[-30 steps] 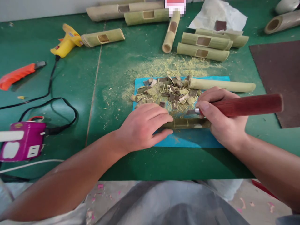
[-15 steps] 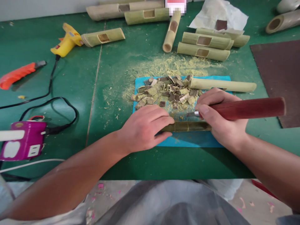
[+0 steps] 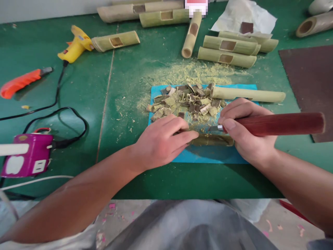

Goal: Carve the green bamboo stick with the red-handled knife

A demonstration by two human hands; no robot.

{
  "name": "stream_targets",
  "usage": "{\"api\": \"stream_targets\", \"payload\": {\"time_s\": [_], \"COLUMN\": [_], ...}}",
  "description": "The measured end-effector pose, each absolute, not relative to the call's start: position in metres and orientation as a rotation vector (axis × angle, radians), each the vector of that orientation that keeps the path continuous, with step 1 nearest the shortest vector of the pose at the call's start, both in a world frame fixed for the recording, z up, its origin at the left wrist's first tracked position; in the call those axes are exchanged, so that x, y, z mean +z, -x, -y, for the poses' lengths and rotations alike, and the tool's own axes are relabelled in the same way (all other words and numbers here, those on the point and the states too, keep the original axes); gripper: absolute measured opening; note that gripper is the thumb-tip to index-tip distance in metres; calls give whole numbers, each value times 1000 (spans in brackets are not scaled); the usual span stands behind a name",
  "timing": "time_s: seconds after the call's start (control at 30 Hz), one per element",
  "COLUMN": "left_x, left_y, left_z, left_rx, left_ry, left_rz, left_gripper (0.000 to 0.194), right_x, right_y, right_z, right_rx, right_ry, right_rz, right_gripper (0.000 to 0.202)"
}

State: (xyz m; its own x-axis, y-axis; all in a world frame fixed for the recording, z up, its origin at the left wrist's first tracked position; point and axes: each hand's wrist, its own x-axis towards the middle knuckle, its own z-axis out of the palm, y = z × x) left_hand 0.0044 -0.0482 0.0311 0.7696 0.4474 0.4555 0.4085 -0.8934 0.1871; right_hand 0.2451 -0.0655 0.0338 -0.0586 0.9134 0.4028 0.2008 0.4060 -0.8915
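A dark green-brown bamboo tube (image 3: 212, 140) lies crosswise near the front of a blue mat (image 3: 208, 154). My left hand (image 3: 166, 139) is closed over its left end, fingers wrapped on top. In my right hand (image 3: 247, 130) is a carving knife (image 3: 283, 124) with a thick red wooden handle; its short blade points left, just above the tube. The heel of that hand is at the tube's right end. Behind both hands, bamboo chips and small brown squares (image 3: 192, 100) are heaped on the mat, beside a pale bamboo tube (image 3: 247, 93).
Several notched bamboo tubes (image 3: 227, 45) lie at the back. On the left are a yellow glue gun (image 3: 75, 45), an orange utility knife (image 3: 23, 82) and a purple power box (image 3: 26, 154) with cables. A brown sheet (image 3: 307, 86) lies on the right.
My left fingers have shifted right along the dark tube, which looks slightly turned. The knife's handle end has moved a little right and down, staying in my right hand.
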Motion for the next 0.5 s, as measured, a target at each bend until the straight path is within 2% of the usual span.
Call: {"api": "stream_targets", "payload": {"time_s": [0.13, 0.5], "left_x": [31, 36], "left_y": [-6, -6], "left_z": [48, 48], "left_rx": [779, 797], "left_ry": [-2917, -2916], "left_rz": [-703, -712], "left_gripper": [20, 12], "right_x": [34, 39], "right_y": [-246, -243], "right_z": [66, 63], "right_rx": [804, 960], "right_ry": [999, 968], "right_rz": [1537, 1577], "right_gripper": [14, 19]}}
